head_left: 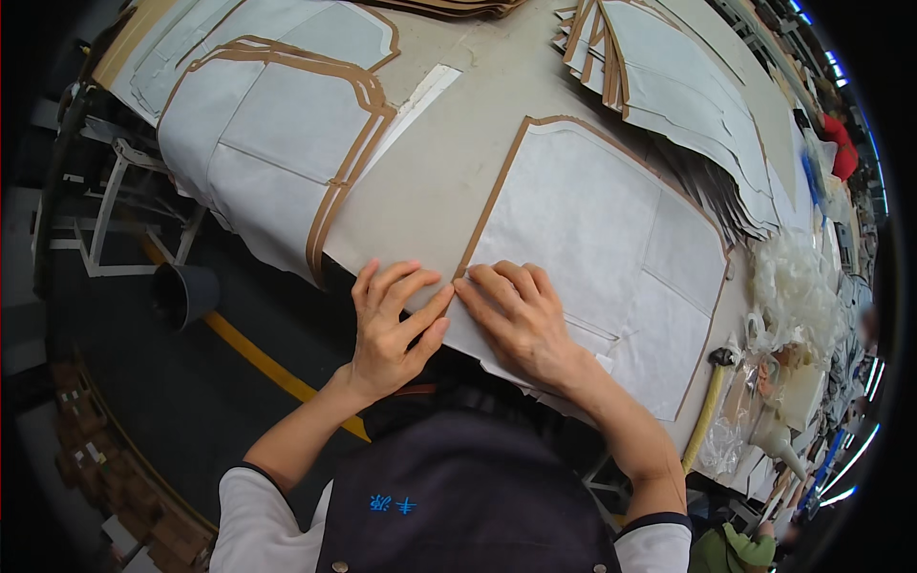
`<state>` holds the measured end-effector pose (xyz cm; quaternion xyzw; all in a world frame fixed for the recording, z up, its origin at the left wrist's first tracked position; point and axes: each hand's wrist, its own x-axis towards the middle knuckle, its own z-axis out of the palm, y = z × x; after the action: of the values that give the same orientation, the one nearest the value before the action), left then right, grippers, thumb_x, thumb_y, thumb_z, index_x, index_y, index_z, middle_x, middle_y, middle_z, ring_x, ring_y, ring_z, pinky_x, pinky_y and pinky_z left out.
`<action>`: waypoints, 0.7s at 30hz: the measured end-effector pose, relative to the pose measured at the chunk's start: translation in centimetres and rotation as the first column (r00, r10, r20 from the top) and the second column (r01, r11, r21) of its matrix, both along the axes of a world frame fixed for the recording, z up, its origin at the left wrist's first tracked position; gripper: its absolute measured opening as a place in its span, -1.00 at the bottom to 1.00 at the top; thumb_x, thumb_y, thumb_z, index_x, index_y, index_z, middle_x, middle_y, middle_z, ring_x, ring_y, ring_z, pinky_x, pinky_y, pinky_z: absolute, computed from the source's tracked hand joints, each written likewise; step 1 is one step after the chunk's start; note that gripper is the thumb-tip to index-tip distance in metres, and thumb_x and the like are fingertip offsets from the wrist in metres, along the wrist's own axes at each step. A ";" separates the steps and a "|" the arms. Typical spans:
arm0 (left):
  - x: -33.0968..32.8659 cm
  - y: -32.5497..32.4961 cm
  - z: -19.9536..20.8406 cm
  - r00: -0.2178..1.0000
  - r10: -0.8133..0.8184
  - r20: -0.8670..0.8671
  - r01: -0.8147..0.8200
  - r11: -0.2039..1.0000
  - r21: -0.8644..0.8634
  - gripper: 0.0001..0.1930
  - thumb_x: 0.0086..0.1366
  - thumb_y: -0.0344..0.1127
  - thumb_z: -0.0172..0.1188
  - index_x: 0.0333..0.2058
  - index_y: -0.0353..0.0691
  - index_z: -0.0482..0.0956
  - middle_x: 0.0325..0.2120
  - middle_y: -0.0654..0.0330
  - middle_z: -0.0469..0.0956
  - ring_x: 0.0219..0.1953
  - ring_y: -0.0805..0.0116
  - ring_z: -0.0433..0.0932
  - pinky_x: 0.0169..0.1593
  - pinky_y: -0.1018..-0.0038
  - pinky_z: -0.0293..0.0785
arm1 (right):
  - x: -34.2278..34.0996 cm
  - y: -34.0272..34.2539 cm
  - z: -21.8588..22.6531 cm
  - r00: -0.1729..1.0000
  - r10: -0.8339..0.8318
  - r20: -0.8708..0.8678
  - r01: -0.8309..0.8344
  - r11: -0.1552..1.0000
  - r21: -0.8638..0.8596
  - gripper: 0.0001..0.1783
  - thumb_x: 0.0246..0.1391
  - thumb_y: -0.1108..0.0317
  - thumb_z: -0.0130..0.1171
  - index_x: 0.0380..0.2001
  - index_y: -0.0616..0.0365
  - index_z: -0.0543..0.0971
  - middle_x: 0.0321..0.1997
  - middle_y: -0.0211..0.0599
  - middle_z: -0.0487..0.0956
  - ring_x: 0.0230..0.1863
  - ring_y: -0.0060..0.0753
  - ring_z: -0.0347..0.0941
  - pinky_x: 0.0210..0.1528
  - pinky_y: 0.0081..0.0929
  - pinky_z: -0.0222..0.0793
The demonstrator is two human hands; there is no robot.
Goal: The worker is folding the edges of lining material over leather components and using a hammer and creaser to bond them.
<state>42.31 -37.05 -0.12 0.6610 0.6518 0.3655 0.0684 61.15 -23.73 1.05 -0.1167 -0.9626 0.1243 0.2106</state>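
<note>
A white-backed panel (583, 220) with a brown border lies flat on the table in front of me. At the lower part of its left edge, both hands meet. My left hand (390, 334) has its fingers spread, the index fingertip touching the brown border and the thumb below it. My right hand (521, 320) rests on the panel, fingers loosely bent and apart, with the index fingertip close to the left one. Neither hand visibly grips anything.
Similar brown-edged panels (277, 124) drape over the table's left edge. Fanned panels (683, 86) are stacked at the far right. Clear plastic bags (798, 296) and a yellow rod-like thing (705, 415) lie on the right. A dark bucket (186, 294) stands on the floor.
</note>
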 end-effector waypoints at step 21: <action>-2.8 0.7 -0.6 0.980 -0.186 -0.073 0.188 0.982 0.024 -0.62 0.36 -0.29 0.24 0.10 -0.28 0.71 0.09 0.07 0.56 0.28 0.02 0.48 0.49 -0.07 0.09 | 0.0 0.5 -0.4 0.997 0.004 -0.083 -0.016 0.991 -0.134 -0.47 0.00 0.49 0.20 0.11 0.44 0.56 0.22 -0.04 0.52 0.14 -0.06 0.44 0.15 -0.12 0.35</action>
<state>39.49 -36.35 -0.72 0.7328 0.5829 0.3442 0.0694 61.17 -23.22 0.65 -0.1206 -0.9431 0.1947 0.2410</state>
